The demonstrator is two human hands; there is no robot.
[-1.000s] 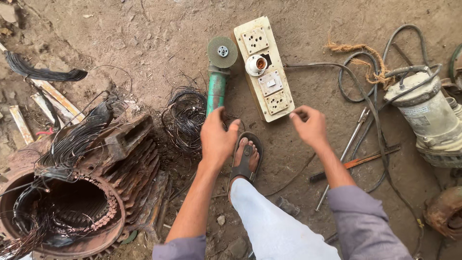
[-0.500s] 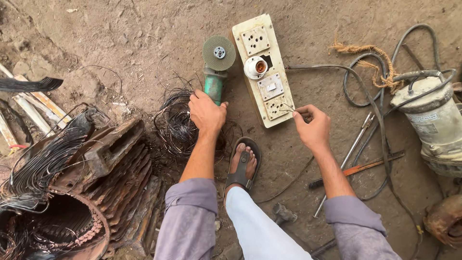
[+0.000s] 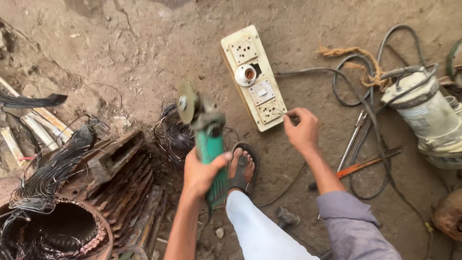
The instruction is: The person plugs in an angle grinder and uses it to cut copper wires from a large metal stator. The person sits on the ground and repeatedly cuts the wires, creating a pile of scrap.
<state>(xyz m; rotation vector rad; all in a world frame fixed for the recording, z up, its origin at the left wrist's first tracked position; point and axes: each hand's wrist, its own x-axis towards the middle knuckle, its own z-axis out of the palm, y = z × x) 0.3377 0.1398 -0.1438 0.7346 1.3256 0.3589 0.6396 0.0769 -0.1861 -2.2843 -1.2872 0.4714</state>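
Left hand grips green angle grinder; right hand pinches wire at switchboard.

The green-bodied angle grinder is motion-blurred at its disc; the left hand covers its handle. What the right hand pinches at the cream wooden switchboard is too small to tell. The rusty round motor stator and the grey cylindrical pump are cut off by the frame edges.
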